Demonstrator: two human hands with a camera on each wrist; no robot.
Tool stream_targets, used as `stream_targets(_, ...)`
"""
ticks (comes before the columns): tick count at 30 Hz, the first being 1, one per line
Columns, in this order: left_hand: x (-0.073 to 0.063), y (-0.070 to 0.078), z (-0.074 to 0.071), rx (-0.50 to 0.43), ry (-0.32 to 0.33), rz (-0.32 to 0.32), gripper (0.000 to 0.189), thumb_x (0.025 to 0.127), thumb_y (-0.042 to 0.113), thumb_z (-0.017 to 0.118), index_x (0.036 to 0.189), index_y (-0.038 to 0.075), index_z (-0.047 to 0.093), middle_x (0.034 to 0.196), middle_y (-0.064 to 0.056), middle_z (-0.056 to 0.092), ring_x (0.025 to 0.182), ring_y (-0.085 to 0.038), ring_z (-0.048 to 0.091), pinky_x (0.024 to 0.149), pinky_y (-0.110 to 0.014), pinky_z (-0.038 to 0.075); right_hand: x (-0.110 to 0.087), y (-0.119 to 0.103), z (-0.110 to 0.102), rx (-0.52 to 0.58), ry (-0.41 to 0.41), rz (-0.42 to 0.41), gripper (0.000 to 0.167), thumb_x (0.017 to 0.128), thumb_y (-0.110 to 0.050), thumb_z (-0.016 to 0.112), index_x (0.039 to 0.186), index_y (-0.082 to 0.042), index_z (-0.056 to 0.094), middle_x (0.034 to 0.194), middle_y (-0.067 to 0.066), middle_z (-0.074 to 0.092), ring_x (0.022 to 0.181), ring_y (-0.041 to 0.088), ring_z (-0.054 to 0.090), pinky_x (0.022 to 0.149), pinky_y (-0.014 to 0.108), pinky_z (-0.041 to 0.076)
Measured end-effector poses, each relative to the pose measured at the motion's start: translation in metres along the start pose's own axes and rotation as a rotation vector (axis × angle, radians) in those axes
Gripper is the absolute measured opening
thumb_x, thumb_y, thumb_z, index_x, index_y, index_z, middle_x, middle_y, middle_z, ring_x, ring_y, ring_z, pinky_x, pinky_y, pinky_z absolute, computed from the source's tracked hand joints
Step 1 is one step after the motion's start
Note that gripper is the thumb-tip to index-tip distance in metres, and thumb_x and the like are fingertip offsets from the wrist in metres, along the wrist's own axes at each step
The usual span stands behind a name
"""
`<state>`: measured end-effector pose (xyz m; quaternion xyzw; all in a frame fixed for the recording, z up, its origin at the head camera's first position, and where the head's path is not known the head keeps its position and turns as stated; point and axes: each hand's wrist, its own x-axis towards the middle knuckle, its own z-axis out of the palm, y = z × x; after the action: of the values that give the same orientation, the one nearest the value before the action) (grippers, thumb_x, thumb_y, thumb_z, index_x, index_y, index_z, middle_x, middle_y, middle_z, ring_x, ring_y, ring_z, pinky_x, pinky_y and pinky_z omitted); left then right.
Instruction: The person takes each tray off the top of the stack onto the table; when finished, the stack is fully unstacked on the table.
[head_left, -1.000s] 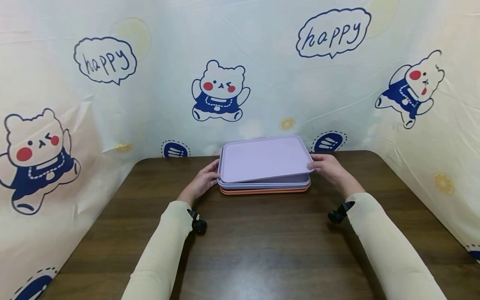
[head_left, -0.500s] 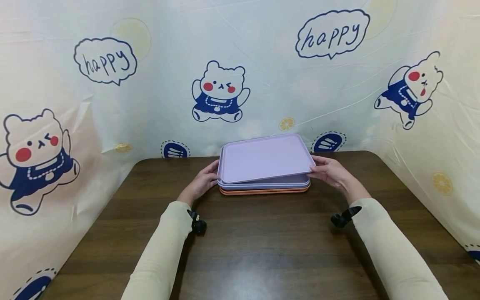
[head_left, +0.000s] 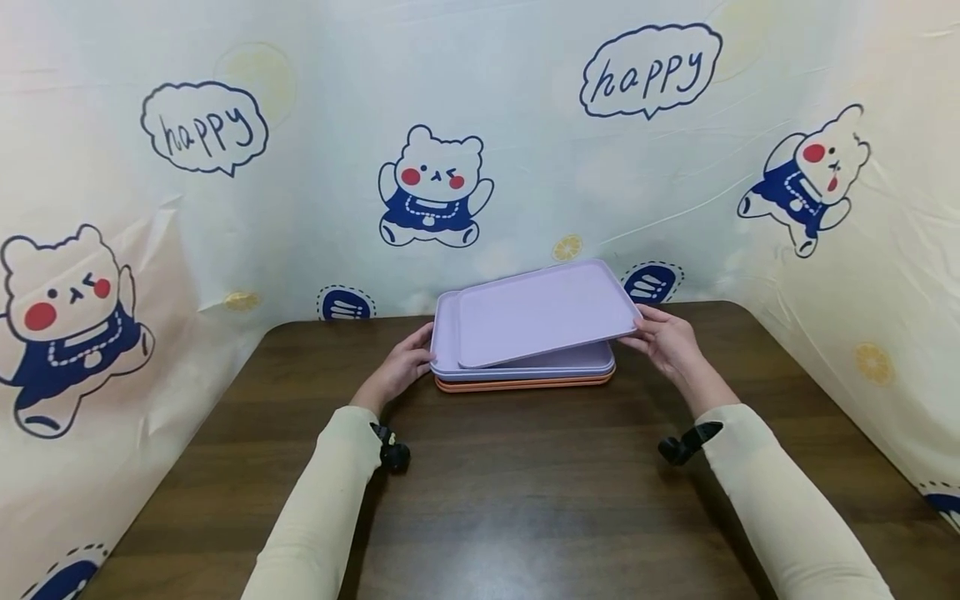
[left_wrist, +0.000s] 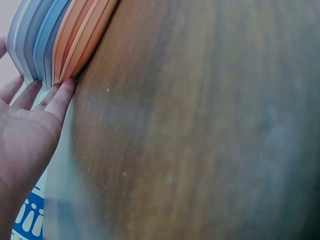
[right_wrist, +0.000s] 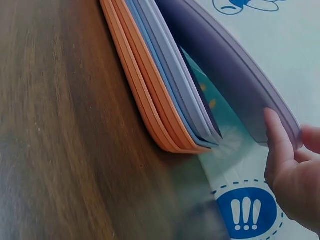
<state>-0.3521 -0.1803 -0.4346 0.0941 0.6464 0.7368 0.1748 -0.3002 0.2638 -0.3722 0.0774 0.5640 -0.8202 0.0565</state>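
In the head view a pale purple tray is tilted, its right end raised and its left end low on the stack below. My right hand pinches its right end between thumb and fingers; the right wrist view shows a finger under the raised tray. Beneath it lies another pale purple tray, over a blue tray and orange trays. At the stack's left side, my left hand has its fingers extended, fingertips against the tray edges.
The stack stands near the back edge of a dark wooden table. Close behind hangs a pale curtain with printed bears and words. Black wrist cameras sit on both cream sleeves.
The top tray has slid right and its right end has risen higher with my right hand, baring the left end of the tray beneath. My left hand stays at the stack's left side.
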Motion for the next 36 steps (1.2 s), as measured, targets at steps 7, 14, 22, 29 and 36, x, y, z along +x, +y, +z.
stream_targets(7, -0.003, -0.001, -0.003, 0.004, 0.002, 0.001, 0.069, 0.092, -0.003, 0.044, 0.152, 0.019, 0.017, 0.160, -0.002, 0.009, 0.140, -0.026, 0.023, 0.117, -0.046, 0.020, -0.006, -0.001, -0.009, 0.041, 0.074, -0.011, 0.056, 0.095, -0.004, 0.050, 0.147, -0.012, 0.032, 0.155, 0.013, 0.024, 0.093, 0.010, 0.065, 0.080, 0.028, 0.055)
stream_targets(14, -0.003, -0.001, -0.003, 0.000, 0.010, -0.002, 0.068, 0.092, -0.002, 0.045, 0.151, 0.019, 0.020, 0.160, -0.001, 0.010, 0.140, -0.026, 0.023, 0.117, -0.046, 0.020, -0.016, -0.006, -0.035, 0.105, 0.091, -0.022, 0.056, 0.093, -0.002, 0.053, 0.144, -0.011, 0.035, 0.136, 0.006, 0.050, 0.090, 0.012, 0.067, 0.078, 0.030, 0.056)
stream_targets(22, -0.008, 0.012, 0.004, -0.002, -0.022, -0.010, 0.069, 0.092, -0.004, 0.044, 0.152, 0.018, 0.017, 0.160, -0.002, 0.008, 0.139, -0.028, 0.023, 0.117, -0.047, 0.019, -0.026, -0.015, -0.066, 0.208, 0.056, -0.074, 0.054, 0.092, 0.003, 0.051, 0.142, -0.006, 0.034, 0.089, -0.003, 0.072, 0.084, 0.015, 0.069, 0.070, 0.034, 0.059)
stream_targets(29, -0.014, 0.020, 0.009, 0.008, -0.044, -0.016, 0.070, 0.092, -0.003, 0.044, 0.152, 0.015, 0.013, 0.160, -0.003, 0.006, 0.140, -0.029, 0.021, 0.118, -0.047, 0.017, -0.034, -0.021, -0.097, 0.276, 0.066, -0.097, 0.050, 0.091, 0.003, 0.054, 0.138, -0.009, 0.043, 0.090, 0.000, 0.073, 0.083, 0.016, 0.070, 0.068, 0.036, 0.059)
stream_targets(36, -0.007, 0.009, 0.002, 0.009, -0.002, -0.009, 0.068, 0.092, -0.004, 0.045, 0.151, 0.018, 0.019, 0.160, -0.002, 0.010, 0.139, -0.027, 0.024, 0.117, -0.047, 0.020, -0.042, -0.025, -0.128, 0.270, 0.116, -0.103, 0.041, 0.089, -0.001, 0.057, 0.128, -0.014, 0.059, 0.086, -0.001, 0.073, 0.079, 0.016, 0.069, 0.069, 0.034, 0.058)
